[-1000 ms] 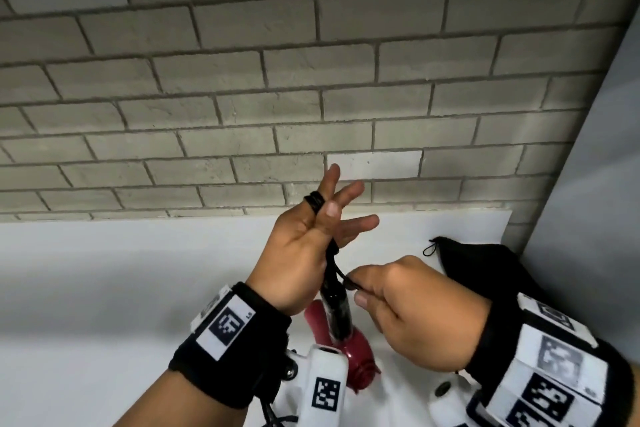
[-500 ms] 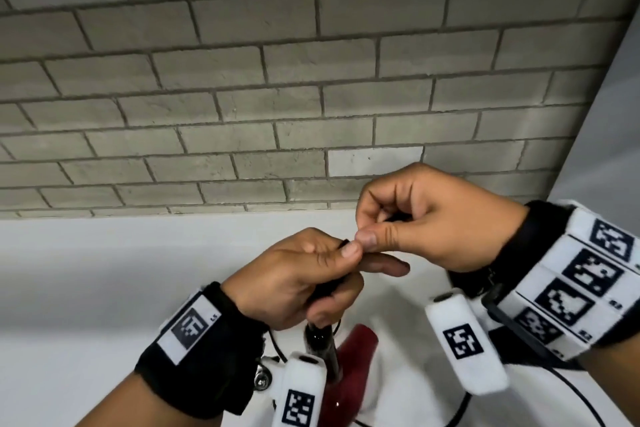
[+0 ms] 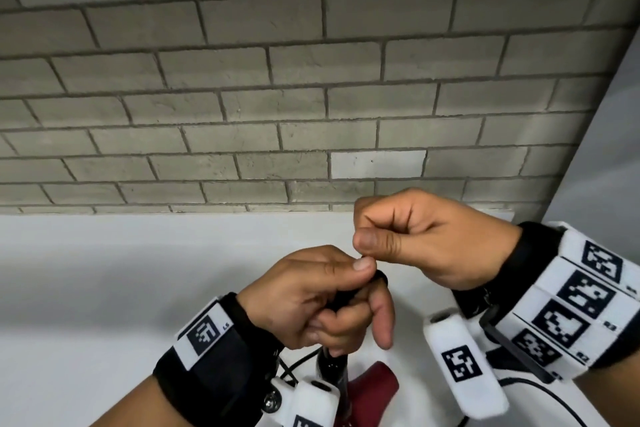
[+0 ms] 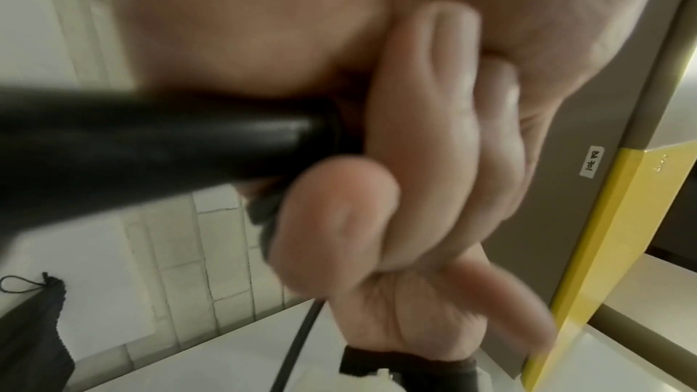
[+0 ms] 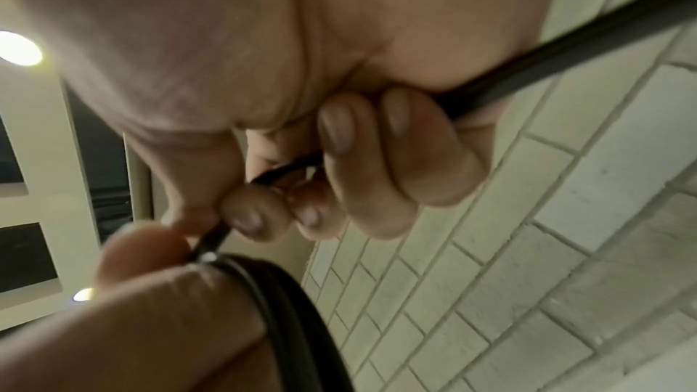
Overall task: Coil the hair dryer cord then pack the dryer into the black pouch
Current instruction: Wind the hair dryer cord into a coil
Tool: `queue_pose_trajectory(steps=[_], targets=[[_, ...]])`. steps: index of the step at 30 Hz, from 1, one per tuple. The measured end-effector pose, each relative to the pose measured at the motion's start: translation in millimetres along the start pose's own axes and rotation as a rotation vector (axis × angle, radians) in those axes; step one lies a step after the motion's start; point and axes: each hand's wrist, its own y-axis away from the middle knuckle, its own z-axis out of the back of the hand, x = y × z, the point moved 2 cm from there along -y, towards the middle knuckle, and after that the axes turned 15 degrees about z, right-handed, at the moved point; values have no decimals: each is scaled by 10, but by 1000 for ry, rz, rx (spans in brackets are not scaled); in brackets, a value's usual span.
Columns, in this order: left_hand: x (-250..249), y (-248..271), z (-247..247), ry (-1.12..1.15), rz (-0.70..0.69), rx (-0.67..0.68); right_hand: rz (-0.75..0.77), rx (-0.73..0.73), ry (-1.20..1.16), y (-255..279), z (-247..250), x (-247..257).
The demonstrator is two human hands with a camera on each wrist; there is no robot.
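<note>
My left hand (image 3: pixel 332 298) grips the black handle (image 3: pixel 331 369) of the hair dryer, whose dark red body (image 3: pixel 375 392) hangs below it at the bottom edge. Black cord loops (image 3: pixel 380 277) lie over its index finger. In the left wrist view the handle (image 4: pixel 150 142) runs into the palm beside the cord loops (image 4: pixel 264 219). Just above and to the right, my right hand (image 3: pixel 377 248) pinches the cord (image 5: pixel 565 49) between thumb and curled fingers, next to the cord loops (image 5: pixel 286 309). The black pouch (image 4: pixel 30 339) lies on the white surface; in the head view it is hidden.
A white tabletop (image 3: pixel 121 270) runs back to a grey brick wall (image 3: pixel 311 97). A grey panel (image 3: pixel 609 149) stands at the right. A yellow edge (image 4: pixel 603 219) shows in the left wrist view. Loose cord (image 4: pixel 298 348) trails down over the table.
My right hand has risen with the cord from below the left hand to just above it. The left fingers, spread a second ago, have curled round the loops and the handle.
</note>
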Motion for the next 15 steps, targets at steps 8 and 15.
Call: queue_pose_trajectory(steps=[8, 15], targets=[[3, -112, 1, 6, -31, -101, 19, -100, 97, 99, 111, -123], [-37, -79, 16, -130, -12, -241, -125, 124, 102, 93, 190, -104]])
